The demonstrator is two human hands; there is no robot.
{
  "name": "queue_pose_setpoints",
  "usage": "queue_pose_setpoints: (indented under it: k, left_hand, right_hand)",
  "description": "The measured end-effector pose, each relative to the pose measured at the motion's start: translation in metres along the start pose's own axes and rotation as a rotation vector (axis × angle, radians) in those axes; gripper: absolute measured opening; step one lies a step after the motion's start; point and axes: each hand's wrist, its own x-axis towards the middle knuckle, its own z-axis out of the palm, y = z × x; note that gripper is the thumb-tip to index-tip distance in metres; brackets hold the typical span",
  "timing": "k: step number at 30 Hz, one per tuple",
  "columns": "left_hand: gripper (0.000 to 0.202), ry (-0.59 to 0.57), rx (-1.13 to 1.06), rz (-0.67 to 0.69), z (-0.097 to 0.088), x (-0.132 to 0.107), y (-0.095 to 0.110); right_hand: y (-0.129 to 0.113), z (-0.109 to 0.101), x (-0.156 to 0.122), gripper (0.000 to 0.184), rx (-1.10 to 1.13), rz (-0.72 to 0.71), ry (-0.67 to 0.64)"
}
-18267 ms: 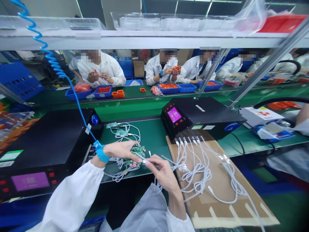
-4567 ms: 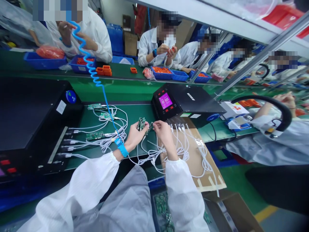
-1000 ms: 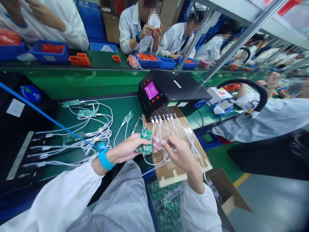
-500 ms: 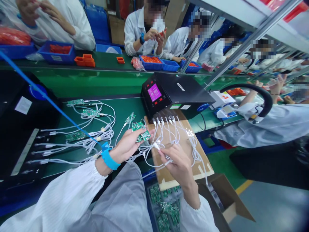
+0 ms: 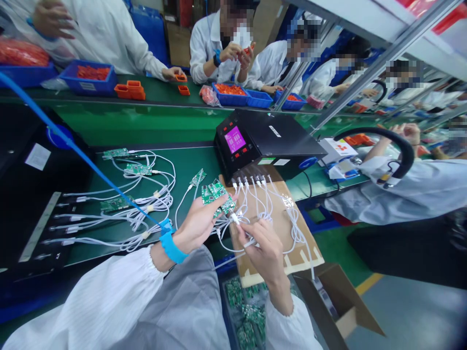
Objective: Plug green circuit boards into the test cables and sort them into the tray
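My left hand (image 5: 200, 219), with a blue wrist strap (image 5: 173, 245), is closed on green circuit boards (image 5: 218, 196), held tilted over the bench. My right hand (image 5: 263, 245) pinches the white plug of a USB cable (image 5: 235, 218) at the lower edge of those boards. Whether the plug sits in a board's socket I cannot tell. Just behind, white cables (image 5: 257, 204) run to a black tester (image 5: 270, 141) with a lit purple screen. A small circuit board (image 5: 198, 178) on a cable lies left of the boards in my hand.
More cabled boards (image 5: 137, 169) lie on the green bench at left, beside a black box (image 5: 40, 194). Brown cardboard (image 5: 292, 223) lies under the tester's cables. A bin of boards (image 5: 251, 316) is below. Co-workers (image 5: 219, 48) sit opposite, with blue trays (image 5: 87, 86) of orange parts.
My left hand has moved slightly right and turned the boards, bringing them to the plug in my right hand. A co-worker at upper left has reached to an orange part.
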Motion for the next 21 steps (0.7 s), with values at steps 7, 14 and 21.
queue_pose_setpoints:
  k: [7,14,21]
  left_hand:
    - [0.045,0.091,0.008,0.086,0.0,-0.002,-0.012]
    - [0.047,0.11,0.02,0.133,-0.002,-0.003,-0.016]
    - [0.045,0.14,0.079,0.157,-0.01,0.0,-0.022]
  right_hand:
    - [-0.002,0.011,-0.007,0.019,-0.079,0.002,0.016]
    - [-0.003,0.015,-0.009,0.017,-0.144,0.017,0.063]
    - [-0.005,0.017,-0.009,0.014,-0.139,0.049,0.067]
